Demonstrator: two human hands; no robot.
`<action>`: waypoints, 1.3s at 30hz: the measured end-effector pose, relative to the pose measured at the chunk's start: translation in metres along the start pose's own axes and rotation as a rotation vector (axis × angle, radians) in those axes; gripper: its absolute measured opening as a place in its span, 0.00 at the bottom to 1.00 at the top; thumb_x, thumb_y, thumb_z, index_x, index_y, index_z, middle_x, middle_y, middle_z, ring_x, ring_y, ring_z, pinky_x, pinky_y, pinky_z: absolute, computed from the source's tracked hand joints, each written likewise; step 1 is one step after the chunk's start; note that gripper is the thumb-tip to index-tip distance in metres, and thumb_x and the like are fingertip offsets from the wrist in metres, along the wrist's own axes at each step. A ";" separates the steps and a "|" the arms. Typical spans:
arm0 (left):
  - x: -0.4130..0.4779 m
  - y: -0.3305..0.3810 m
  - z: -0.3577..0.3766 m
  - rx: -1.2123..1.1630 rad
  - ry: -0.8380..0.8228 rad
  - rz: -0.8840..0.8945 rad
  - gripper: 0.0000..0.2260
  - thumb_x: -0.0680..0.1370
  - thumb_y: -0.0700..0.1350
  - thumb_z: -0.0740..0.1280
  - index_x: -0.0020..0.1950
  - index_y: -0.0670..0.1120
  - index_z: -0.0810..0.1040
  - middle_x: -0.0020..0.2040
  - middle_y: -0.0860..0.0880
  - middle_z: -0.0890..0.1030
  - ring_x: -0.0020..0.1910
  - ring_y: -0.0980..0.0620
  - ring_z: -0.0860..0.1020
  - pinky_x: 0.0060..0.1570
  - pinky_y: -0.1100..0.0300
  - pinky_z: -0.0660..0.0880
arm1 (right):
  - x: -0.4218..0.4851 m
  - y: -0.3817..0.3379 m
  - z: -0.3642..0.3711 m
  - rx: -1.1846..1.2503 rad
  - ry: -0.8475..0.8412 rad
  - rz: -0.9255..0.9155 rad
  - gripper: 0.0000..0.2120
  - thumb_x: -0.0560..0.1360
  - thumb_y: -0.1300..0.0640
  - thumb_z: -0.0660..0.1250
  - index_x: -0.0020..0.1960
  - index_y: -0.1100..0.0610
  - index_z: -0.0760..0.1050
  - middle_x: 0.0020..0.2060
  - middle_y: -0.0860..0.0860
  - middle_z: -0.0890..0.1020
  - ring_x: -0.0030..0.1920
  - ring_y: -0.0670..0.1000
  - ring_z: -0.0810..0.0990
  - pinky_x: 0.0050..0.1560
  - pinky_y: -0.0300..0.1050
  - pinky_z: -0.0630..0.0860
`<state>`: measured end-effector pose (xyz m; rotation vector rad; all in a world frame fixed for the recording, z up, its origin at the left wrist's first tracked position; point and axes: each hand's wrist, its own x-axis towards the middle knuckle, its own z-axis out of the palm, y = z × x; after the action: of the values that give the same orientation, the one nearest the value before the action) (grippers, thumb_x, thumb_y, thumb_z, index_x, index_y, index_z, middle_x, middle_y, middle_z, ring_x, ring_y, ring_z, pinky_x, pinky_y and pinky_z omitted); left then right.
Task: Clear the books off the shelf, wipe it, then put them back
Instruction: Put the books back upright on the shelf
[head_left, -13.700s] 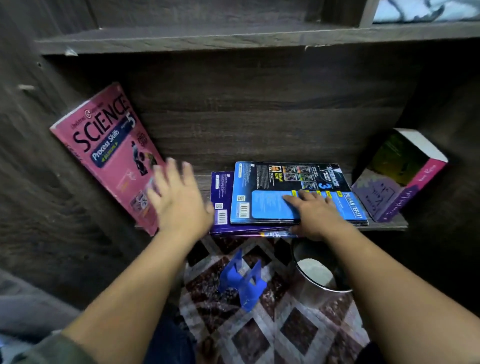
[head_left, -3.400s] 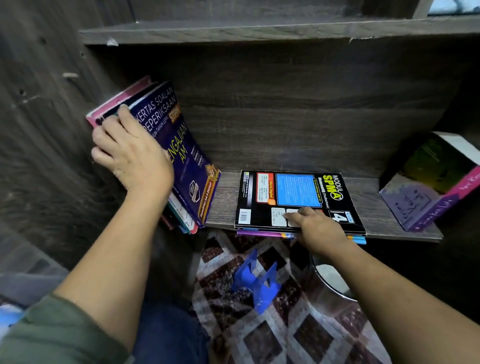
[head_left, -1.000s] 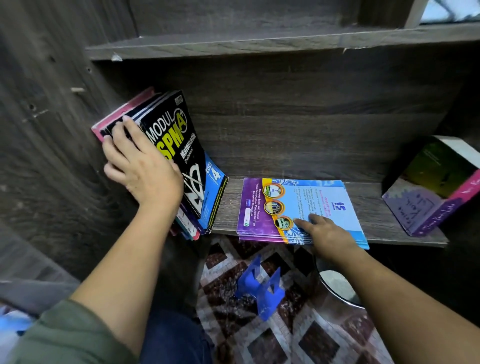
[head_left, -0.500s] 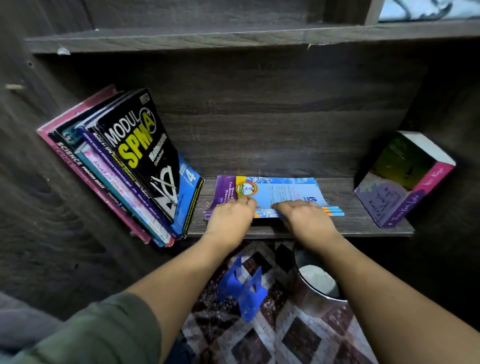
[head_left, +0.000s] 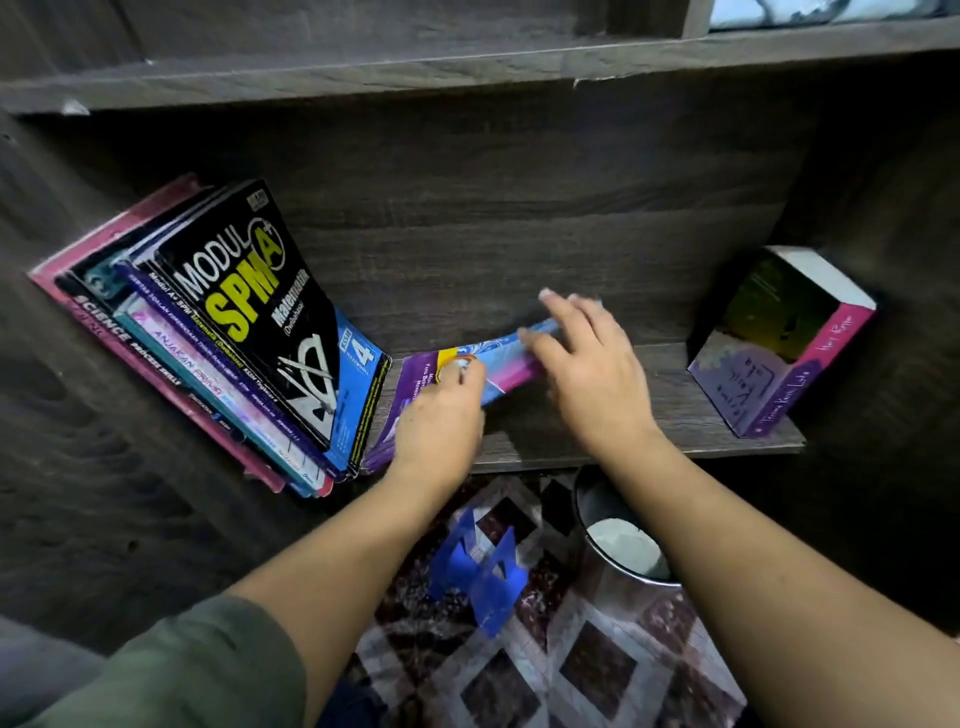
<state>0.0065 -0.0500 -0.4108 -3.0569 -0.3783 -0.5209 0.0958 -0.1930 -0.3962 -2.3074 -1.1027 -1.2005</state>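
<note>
A dark wood-grain shelf (head_left: 649, 415) sits under a second board, both matte and streaked. The left hand (head_left: 441, 415) grips the near edge of a thin purple-and-blue booklet (head_left: 498, 364), fingers curled over its cover. The right hand (head_left: 592, 364) lies on the booklet's far end with fingers spread and fairly straight; motion blur hides whether any of them hook the edge. The booklet sags between the two hands, a soft, glossy paperback part-lifted off the shelf board.

To do this step well, the person should probably tip the booklet upright and slide it against the leaning stack of books (head_left: 223, 338) at the left, supporting its limp spine so it does not fold. That stack slopes against the side wall, with slick covers that could slip. A thick, blocky paperback (head_left: 779, 343) leans at the right end. Below lie a patterned rug (head_left: 597, 670), a blue plastic bookend (head_left: 483, 571) and a shiny metal bin (head_left: 618, 545).
</note>
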 end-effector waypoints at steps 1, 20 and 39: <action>0.002 -0.005 -0.003 -0.025 0.016 -0.047 0.16 0.76 0.45 0.67 0.62 0.44 0.68 0.54 0.44 0.75 0.46 0.39 0.80 0.41 0.48 0.75 | 0.005 -0.006 -0.002 0.060 0.050 0.057 0.19 0.72 0.62 0.62 0.62 0.57 0.78 0.65 0.61 0.75 0.62 0.62 0.73 0.61 0.56 0.73; -0.001 -0.106 -0.073 0.107 0.481 -0.690 0.41 0.70 0.51 0.73 0.75 0.39 0.56 0.69 0.38 0.66 0.67 0.35 0.63 0.64 0.39 0.60 | -0.081 -0.004 0.047 0.119 -1.100 0.169 0.27 0.82 0.56 0.52 0.78 0.42 0.49 0.78 0.52 0.51 0.77 0.56 0.50 0.76 0.54 0.53; -0.017 -0.040 -0.052 -0.053 0.418 -0.400 0.43 0.74 0.49 0.67 0.77 0.35 0.44 0.77 0.33 0.45 0.76 0.34 0.43 0.74 0.40 0.45 | -0.058 0.022 0.006 0.223 -1.038 0.385 0.32 0.82 0.49 0.56 0.79 0.50 0.43 0.79 0.54 0.43 0.78 0.56 0.42 0.75 0.53 0.45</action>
<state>-0.0355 -0.0181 -0.3680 -2.8079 -0.9661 -1.1702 0.0953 -0.2322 -0.4447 -2.7746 -0.8846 0.3286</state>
